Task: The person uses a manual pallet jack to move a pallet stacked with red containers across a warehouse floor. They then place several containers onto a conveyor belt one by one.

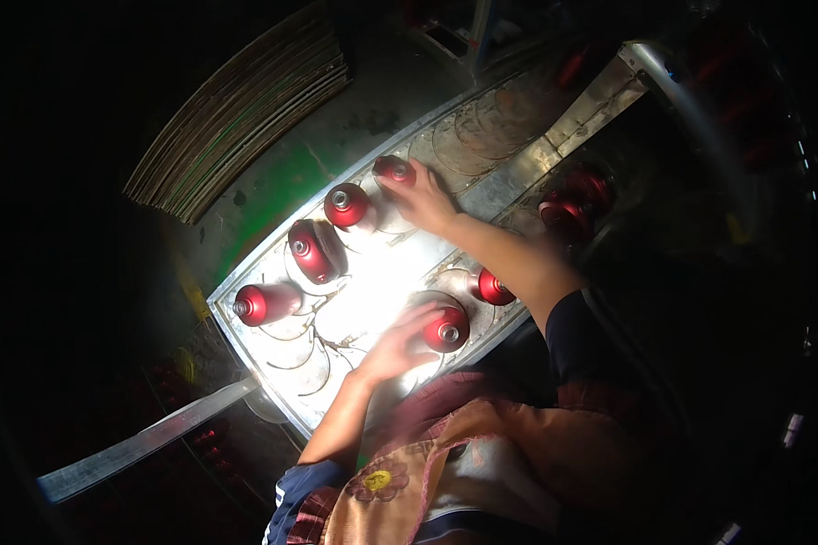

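Observation:
On a brightly lit, metal-edged worktable stand several shiny red bottles with narrow silvery necks. My left hand (pixel 398 349) is at the near side, its fingers closed around the left side of a round red bottle (pixel 449 331). Toward the far edge my right hand (pixel 422 198) grips another red bottle (pixel 394 170), covering part of its body. Left of that stand a round red bottle (pixel 345 207) and a broad, flattish one (pixel 311 252). A further red bottle (pixel 262 304) is near the left corner. Partly behind my right forearm is another red bottle (pixel 494 287).
The worktable (pixel 277 372) carries ring-shaped marks. Past its far edge lies a stack of thin slats or sheets (pixel 241 113). Metal bars (pixel 150 440) extend from its left end and along its right part. More red bottles (pixel 568 216) sit in shadow at right.

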Motion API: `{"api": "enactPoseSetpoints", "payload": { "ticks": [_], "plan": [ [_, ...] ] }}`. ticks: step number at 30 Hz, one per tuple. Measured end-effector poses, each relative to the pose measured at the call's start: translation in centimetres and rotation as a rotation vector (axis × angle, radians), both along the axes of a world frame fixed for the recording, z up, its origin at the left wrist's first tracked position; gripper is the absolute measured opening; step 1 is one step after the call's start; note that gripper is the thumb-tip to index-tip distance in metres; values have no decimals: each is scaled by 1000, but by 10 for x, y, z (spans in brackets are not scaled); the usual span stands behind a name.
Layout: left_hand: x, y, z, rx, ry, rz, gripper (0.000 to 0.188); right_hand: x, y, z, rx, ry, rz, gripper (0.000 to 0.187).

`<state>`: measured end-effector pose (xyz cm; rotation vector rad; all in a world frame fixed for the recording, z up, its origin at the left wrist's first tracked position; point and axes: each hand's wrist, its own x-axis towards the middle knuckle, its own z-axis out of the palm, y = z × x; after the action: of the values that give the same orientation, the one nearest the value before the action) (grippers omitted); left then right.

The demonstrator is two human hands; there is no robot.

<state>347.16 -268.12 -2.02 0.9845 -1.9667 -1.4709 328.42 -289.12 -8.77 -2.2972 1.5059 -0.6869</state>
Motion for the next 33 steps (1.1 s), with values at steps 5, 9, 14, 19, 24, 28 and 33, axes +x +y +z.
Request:
{"api": "enactPoseSetpoints", "payload": {
  "ticks": [5,9,14,19,24,28,33],
  "plan": [
    [-40,-9,-11,-220,57,-4,73,-2,13,90,310,182,168,62],
    [-63,-33,-14,-179,106,4,56,-49,62,166,106,-103,164,48],
    [-65,-68,-47,-115,173,172,38,-93,221,190,106,-344,-313,41],
    [-107,-65,-41,-210,160,19,38,-159,414,199,263,-599,-1077,38],
    [-132,6,26,-416,-24,287,47,-165,664,234,-161,-385,-1290,39],
    [-196,124,63,-241,365,-73,39,-123,887,334,-647,-93,-1524,38],
    [-369,241,173,-49,601,-768,36,-81,1003,428,-428,921,-2233,48]
  ]
}}
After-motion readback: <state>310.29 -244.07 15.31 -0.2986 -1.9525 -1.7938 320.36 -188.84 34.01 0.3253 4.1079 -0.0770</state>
